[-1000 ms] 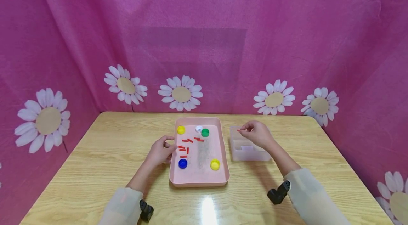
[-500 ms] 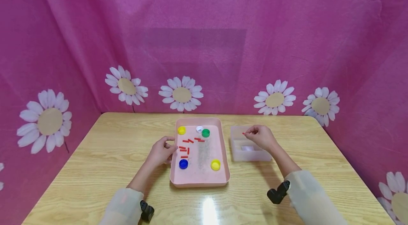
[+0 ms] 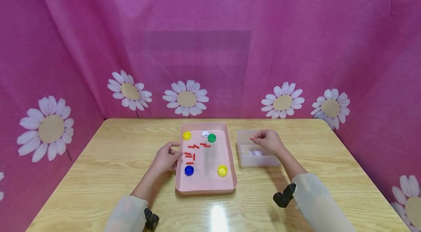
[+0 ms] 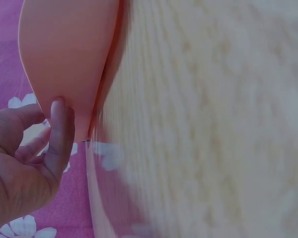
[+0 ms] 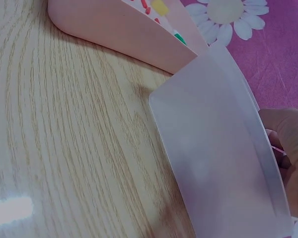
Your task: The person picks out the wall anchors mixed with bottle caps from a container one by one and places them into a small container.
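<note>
In the head view, my left hand [image 3: 166,158] holds the left wall of a pink tray [image 3: 208,190], a fingertip pressed on its outside in the left wrist view. Scattered in the tray's left half are several short red sticks [image 3: 189,156]. Round caps sit around them: a blue cap [image 3: 189,170], a green cap [image 3: 212,138], a white cap [image 3: 205,134] and two yellow caps [image 3: 222,170]. Over a translucent box [image 3: 243,160], my right hand [image 3: 270,142] pinches a small red stick [image 3: 251,139] between thumb and finger. In the right wrist view the box wall hides most of those fingers.
The box stands just right of the tray, and a pale piece [image 3: 255,153] lies on its floor. Both rest on a wood-grain table [image 3: 138,133]. A magenta cloth [image 3: 210,60] with white daisies rises behind and at both sides.
My right hand, with the red stick, has shifted a little to the right and nearer over the box. My left hand has stayed at the tray's wall.
</note>
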`<state>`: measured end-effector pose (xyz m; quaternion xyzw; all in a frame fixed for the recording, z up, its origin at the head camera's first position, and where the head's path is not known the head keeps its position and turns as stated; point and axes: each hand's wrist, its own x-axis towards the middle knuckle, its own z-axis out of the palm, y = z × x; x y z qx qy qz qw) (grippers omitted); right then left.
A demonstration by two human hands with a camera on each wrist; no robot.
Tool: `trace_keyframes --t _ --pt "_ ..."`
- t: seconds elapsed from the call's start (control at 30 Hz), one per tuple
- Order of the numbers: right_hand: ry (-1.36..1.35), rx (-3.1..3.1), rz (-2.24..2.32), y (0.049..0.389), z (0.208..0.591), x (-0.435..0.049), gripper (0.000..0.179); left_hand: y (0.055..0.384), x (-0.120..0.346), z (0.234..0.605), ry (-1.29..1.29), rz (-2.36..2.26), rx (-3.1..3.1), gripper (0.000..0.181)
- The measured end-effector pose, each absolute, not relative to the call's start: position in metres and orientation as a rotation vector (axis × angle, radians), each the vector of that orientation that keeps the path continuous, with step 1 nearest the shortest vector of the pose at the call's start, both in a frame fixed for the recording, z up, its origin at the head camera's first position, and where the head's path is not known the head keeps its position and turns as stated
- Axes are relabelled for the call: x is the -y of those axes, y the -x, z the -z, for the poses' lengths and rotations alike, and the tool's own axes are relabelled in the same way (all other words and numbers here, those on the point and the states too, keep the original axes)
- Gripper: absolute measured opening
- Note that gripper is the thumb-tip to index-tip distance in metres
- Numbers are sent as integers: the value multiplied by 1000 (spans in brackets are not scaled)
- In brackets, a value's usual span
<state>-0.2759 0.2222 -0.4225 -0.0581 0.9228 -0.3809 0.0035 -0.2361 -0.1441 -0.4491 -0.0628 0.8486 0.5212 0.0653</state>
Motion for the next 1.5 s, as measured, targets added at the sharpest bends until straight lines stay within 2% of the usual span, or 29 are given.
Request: trace_keyframes --t 0.73,1.5 --pt "198 -2917 1136 276 410 -221 20 237 145 448 187 -1589 -2545 41" --pt "326 -2943 1187 272 398 -183 17 237 145 449 201 -1578 -2524 40"
